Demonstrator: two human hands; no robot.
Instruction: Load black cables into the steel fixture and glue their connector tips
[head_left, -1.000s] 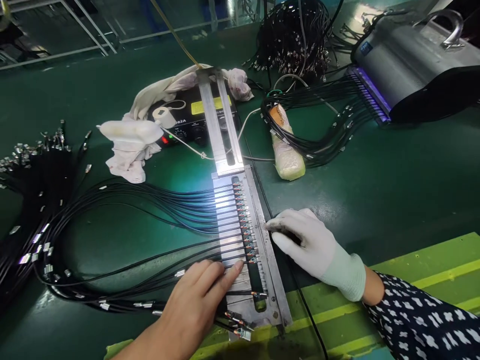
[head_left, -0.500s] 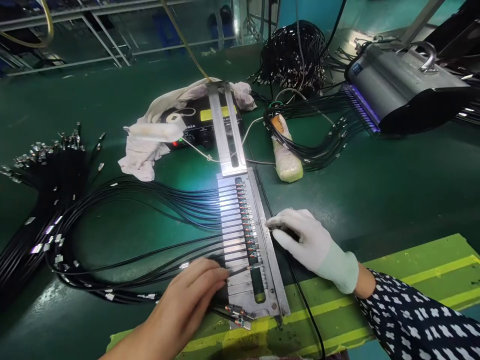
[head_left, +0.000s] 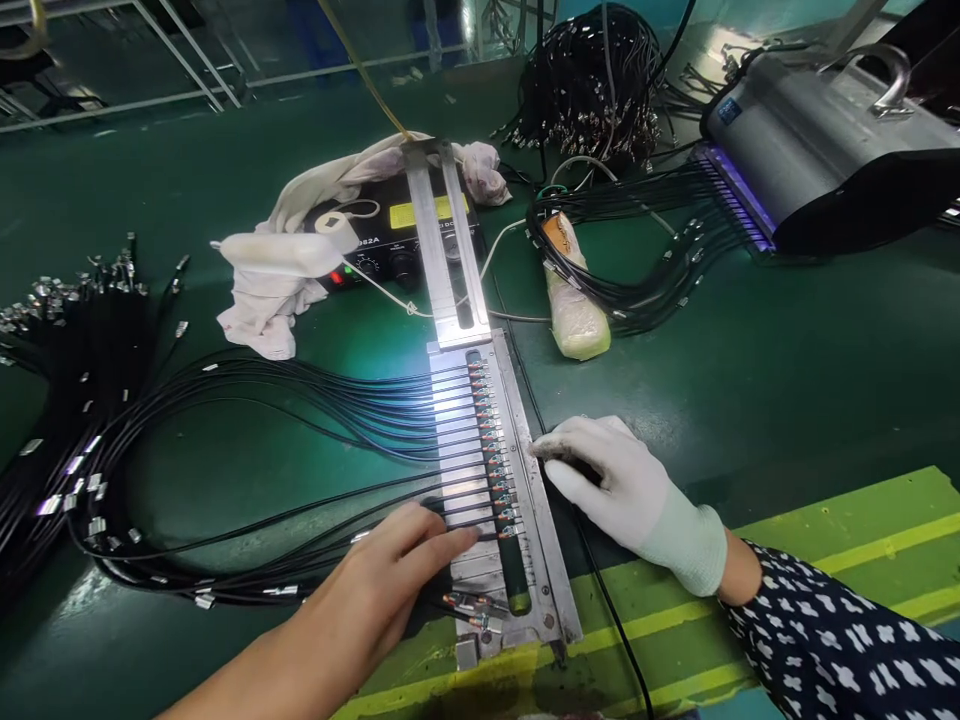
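Note:
A metal slotted jig (head_left: 469,480) lies lengthwise on the bench, with a row of black cables (head_left: 390,378) laid across it. Small cable connectors (head_left: 491,435) sit side by side over its slot. My bare left hand (head_left: 386,580) is at the lower cables, fingers bent around one, its index fingertip on the jig plate; the thumb is mostly hidden. My right hand (head_left: 619,490), in a white glove with dark fingertips, grips the right edge of the jig with thumb and forefinger. A few loose connector ends (head_left: 474,610) lie beside the jig's near end.
A black control box (head_left: 390,250) with a white cloth (head_left: 262,325) stands behind. Cable bundles lie left (head_left: 97,390) and at the back (head_left: 592,90). A silver lamp housing (head_left: 817,150) glows purple at right, near a wrapped bar (head_left: 577,310). Green matting (head_left: 847,560) covers the near edge.
My left hand has moved slightly right and its index finger now stretches farther onto the jig. The lowest cable's connector has shifted into line with the others. My right hand stays at the edge.

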